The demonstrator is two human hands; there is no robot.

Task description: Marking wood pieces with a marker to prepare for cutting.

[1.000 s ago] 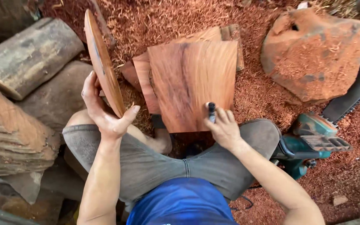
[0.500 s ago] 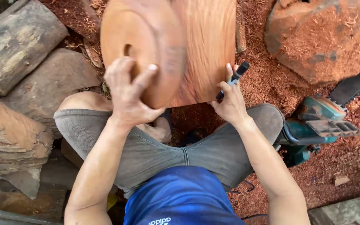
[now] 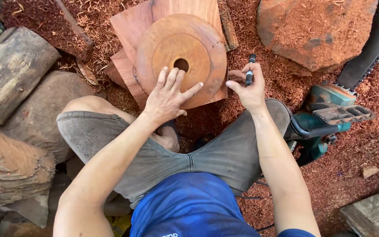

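My left hand [image 3: 168, 97] lay flat with the fingers spread and released, gripping nothing — palm and fingertips pressed on the near half of a round wooden disc [image 3: 181, 59]. Just past my fingertips sat the disc's centre hole [image 3: 181, 65], dark and round, ringed by a raised inner step. The disc rested on a reddish wooden slab [image 3: 132, 26] whose corners stuck out beyond my fingers to the far side and to the left.

My right hand [image 3: 250, 87] was clenched around a black marker pen [image 3: 250, 70], thumb and forefinger pinching the barrel, its tip pointing away from me. It sat just beside the disc's right edge; I could not tell whether the thumb touched the wood.

Under both wrists were my knees in grey shorts [image 3: 207, 156], spread apart. Right of my pen hand lay a teal chainsaw [image 3: 330, 112] — its bar [image 3: 369, 48] ran up and away from my fingers. Beyond that hand stood a big sawdust-covered wood block [image 3: 314, 28]. Left of my flat hand lay a grey log [image 3: 14, 70], with a rounded stump [image 3: 38, 116] nearer me. Red sawdust [image 3: 373, 145] covered the ground around it all.
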